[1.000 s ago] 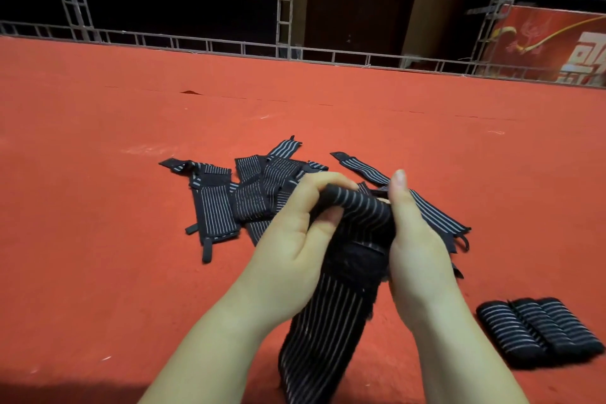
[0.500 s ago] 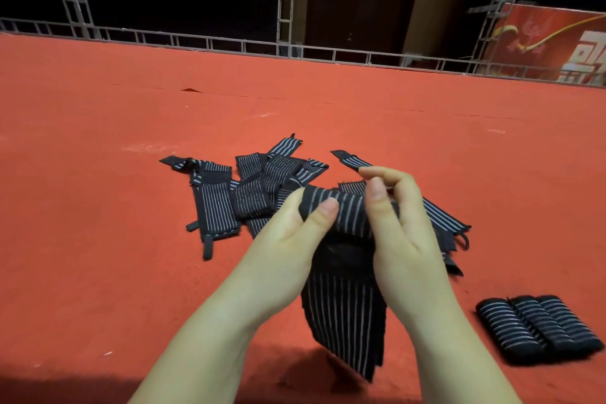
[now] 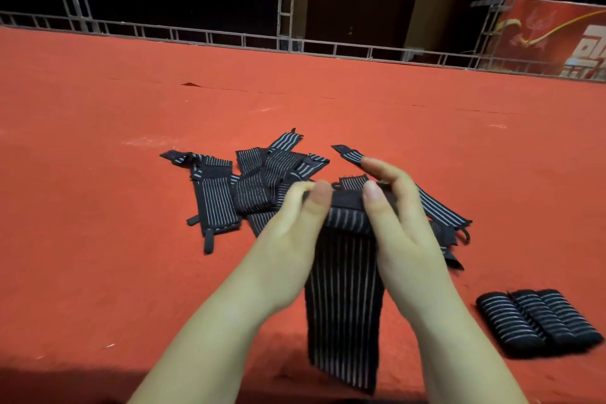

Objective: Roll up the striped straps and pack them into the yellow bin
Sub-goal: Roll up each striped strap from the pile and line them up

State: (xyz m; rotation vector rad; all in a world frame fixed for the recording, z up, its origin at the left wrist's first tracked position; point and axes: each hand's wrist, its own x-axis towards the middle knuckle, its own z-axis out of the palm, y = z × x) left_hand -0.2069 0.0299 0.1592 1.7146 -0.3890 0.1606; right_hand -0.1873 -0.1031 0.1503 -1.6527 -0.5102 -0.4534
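A striped strap is held up between both hands, long axis running from the fingertips down toward the body. Its top edge is pinched by the left hand and right hand, equally near. The yellow bin is not seen.

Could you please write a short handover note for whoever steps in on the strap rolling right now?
Left hand and right hand: both pinch the top edge of one striped strap, roll just started, most of it hanging loose below the grip.
Unrolled straps: a loose pile on the red carpet beyond the hands.
Done: three rolled straps lying side by side on the carpet to the right.
Left: finish this roll, roll the pile, pack everything. The yellow bin is not in view, so nothing shows as packed yet.
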